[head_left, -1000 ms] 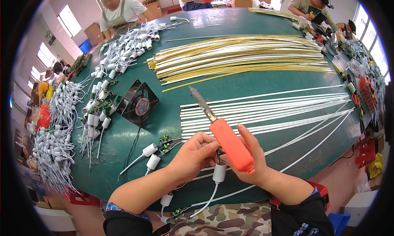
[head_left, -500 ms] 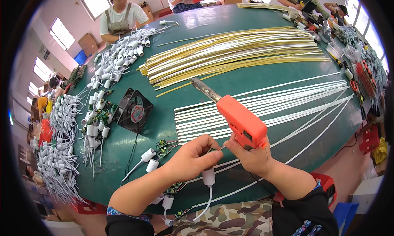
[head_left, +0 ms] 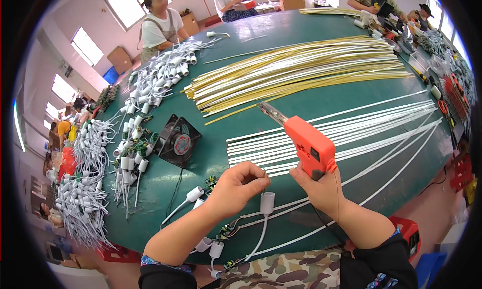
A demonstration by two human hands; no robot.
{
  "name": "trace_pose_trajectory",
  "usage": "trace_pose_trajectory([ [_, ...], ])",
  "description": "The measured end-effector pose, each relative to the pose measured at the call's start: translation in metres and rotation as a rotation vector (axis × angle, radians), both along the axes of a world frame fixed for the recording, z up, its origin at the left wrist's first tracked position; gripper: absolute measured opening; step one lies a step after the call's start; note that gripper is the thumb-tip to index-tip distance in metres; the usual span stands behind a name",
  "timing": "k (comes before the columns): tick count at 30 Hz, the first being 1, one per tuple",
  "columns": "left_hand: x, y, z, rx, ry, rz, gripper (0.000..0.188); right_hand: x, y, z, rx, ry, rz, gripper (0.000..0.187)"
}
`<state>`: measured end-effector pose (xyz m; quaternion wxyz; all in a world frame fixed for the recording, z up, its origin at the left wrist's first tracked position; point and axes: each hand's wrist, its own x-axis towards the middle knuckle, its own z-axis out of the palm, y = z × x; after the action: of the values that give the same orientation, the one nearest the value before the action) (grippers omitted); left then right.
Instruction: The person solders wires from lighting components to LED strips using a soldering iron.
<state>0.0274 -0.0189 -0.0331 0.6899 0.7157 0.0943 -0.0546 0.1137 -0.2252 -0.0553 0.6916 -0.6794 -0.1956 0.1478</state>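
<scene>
My left hand (head_left: pixel 240 184) is pinched closed on a small circuit board, mostly hidden by the fingers. Below the fingertips hangs a white cylindrical cap (head_left: pixel 267 203) trailing a white cable. In my right hand (head_left: pixel 322 192) is a red soldering gun (head_left: pixel 310 144), gripped by its handle with the metal tip pointing up and left. A gap separates the two hands. Just beyond them lie slim white strips (head_left: pixel 281 144), side by side; several others run toward my lap with green circuit boards (head_left: pixel 226 232) at their wire ends. More white caps (head_left: pixel 195 193) lie beside my left forearm.
A black fan (head_left: pixel 178 140) stands left of my hands on the green table (head_left: pixel 211 131). Heaps of white caps with cables (head_left: pixel 83 191) line the left side. Yellow and white strips (head_left: pixel 301 73) are stacked farther back. Tools and bundles crowd the right edge; other people sit around.
My hands have moved apart, and the left fingers have left the spot beside the right thumb. The whole view has shifted slightly. The person at the far left has turned aside.
</scene>
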Motion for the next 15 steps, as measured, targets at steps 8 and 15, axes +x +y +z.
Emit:
trace_pose_trajectory([
  [8, -0.008, 0.02, 0.014, -0.403, -0.03, 0.265, 0.007, -0.003, -0.004, 0.004, 0.007, 0.028, 0.028, 0.042],
  [15, -0.061, 0.089, 0.147, 0.41, -0.067, 0.24, 0.008, -0.001, -0.005, 0.01, 0.137, 0.014, 0.013, 0.018],
])
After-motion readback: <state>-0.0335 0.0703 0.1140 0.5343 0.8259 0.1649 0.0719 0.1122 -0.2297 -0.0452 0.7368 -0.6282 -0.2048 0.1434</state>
